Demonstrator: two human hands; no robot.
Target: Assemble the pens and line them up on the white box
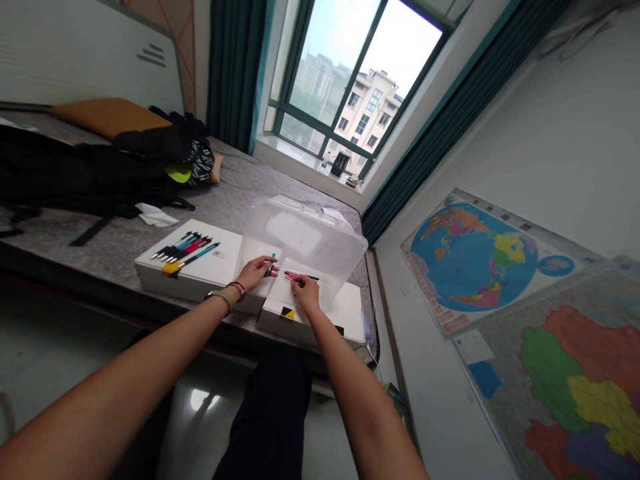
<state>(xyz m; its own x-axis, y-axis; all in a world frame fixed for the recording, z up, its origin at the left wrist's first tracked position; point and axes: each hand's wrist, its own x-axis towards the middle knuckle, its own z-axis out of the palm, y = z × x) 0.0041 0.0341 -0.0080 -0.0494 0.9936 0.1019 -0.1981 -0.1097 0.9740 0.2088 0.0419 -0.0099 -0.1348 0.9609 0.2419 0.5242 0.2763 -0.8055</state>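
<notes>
My left hand (257,273) is closed around a slim teal pen (273,256), mostly hidden by the fingers. To its right, my right hand (306,292) pinches a red pen (289,275) just over the right white box (275,301). Part of a dark pen (313,277) shows beside those fingers. Behind both hands, a clear plastic bin (327,233) lies tipped on its side with its opening toward me. On the left white box (155,272), several black, red and teal pens (186,248) lie side by side in a slanted row.
Both boxes sit along the front edge of a grey table (240,177). A black backpack (75,173) and a crumpled tissue (156,215) lie at the left. A wall with a world map (475,253) bounds the right side, and a window (340,87) is behind.
</notes>
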